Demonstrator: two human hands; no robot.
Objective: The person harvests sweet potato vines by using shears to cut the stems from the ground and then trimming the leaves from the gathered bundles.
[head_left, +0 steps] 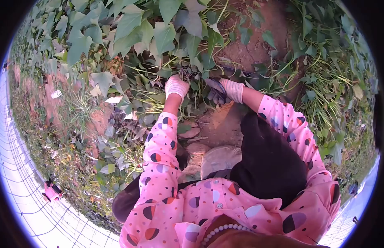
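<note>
My left hand (pixel 176 86), in a pale knitted glove, reaches into a tangle of green vines (pixel 187 74) with heart-shaped leaves and is closed around their stems. My right hand (pixel 225 91), also gloved, grips a dark curved tool (pixel 218 86), which looks like a sickle blade, close beside the same stems. Both arms wear pink sleeves with dark and red dots. The fingertips of both hands are partly hidden among leaves.
Bare reddish soil (pixel 218 124) lies just below the hands, with stones near my knees. Dense leafy vines (pixel 130 29) cover the ground ahead and to both sides. A wire mesh fence (pixel 30 206) runs along the lower left edge.
</note>
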